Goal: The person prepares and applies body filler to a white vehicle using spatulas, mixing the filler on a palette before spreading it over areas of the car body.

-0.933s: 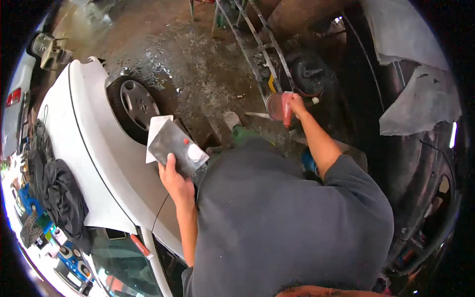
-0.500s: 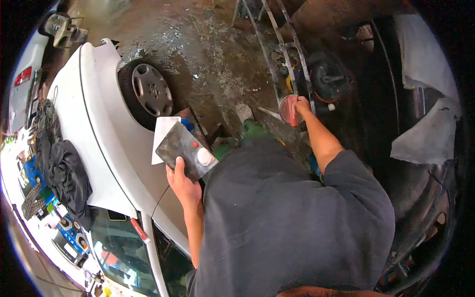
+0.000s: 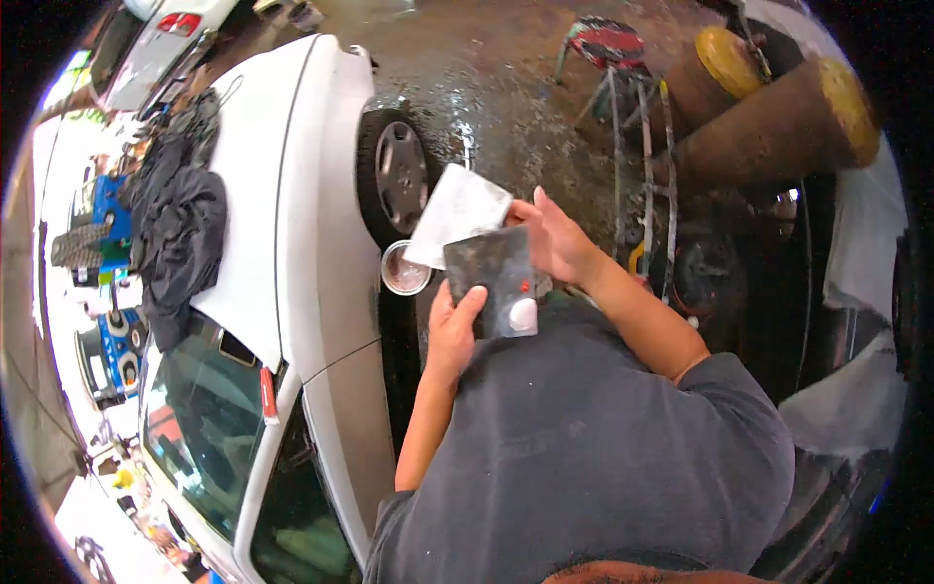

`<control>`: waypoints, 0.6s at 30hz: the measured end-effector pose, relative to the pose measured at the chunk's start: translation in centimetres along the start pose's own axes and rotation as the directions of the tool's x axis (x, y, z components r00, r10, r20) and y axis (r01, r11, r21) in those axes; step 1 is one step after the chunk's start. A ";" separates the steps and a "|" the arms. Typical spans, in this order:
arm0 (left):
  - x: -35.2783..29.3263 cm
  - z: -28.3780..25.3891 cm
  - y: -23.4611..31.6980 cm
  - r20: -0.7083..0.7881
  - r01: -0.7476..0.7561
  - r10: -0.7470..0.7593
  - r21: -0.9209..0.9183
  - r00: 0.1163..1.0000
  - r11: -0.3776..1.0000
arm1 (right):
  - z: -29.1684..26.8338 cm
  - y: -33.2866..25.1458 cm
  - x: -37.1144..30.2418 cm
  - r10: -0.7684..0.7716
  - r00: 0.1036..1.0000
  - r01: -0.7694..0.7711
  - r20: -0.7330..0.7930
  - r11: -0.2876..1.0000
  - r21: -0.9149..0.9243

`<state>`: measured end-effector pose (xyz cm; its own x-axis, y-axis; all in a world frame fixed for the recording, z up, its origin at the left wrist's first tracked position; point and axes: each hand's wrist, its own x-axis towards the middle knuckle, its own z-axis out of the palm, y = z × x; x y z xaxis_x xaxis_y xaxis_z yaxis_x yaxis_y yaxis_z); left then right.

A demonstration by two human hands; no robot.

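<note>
Beside the white car (image 3: pixel 321 224), near its wheel (image 3: pixel 401 175), both hands were out ahead of my dark shirt (image 3: pixel 584 448). Left hand (image 3: pixel 452 336) clamped on the dark board (image 3: pixel 486 268): thumb across its face at the near left edge, other fingers hidden. From that grip the board ran off toward one o'clock, long axis close to twelve–six.

Relation that counted: the white lump of paste (image 3: pixel 523 312) sat near the board's lower right corner, about three o'clock from my left thumb and apart from it. Small red dab (image 3: pixel 525 286) just beyond, at twelve from the paste. From my right hand (image 3: pixel 562 243) both lay toward seven; the left thumb was nearer the paste.

White plate (image 3: pixel 462 206) at twelve from the left grip, long axis about one–seven, canted against the board. The board's far left corner overlapped it in my view; whether they touched, I could not tell. From the right hand the plate lay between nine and ten. Right fingers were at its right-hand corner, one digit raised toward eleven; pinching or merely resting there, I could not make out. Round pinkish tub (image 3: pixel 404 276) between ten and eleven from the left grip, partly behind the plate's lower end.
</note>
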<state>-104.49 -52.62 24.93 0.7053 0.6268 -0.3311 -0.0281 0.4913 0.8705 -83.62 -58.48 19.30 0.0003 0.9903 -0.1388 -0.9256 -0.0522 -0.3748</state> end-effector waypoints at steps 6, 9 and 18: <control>-2.5 -0.9 0.3 0.019 -0.056 0.056 0.032 0.998 0.998 | 5.6 0.7 2.9 0.086 0.983 -0.105 -0.161 0.988 -0.113; -3.6 -3.1 0.3 -0.327 -0.081 0.065 -0.037 0.943 0.996 | 5.5 0.6 3.0 -0.129 0.975 0.111 -0.183 0.988 -0.103; -9.5 -7.5 3.3 -0.445 -0.459 0.487 0.178 0.751 0.870 | 14.0 4.3 1.5 0.065 0.750 0.462 0.658 -0.763 -0.452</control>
<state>-116.64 -52.43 28.25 0.2010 0.9795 0.0136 -0.2221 0.0320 0.9745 -92.92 -55.44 30.28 -0.3088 0.8243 0.4745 0.8774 0.4394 -0.1925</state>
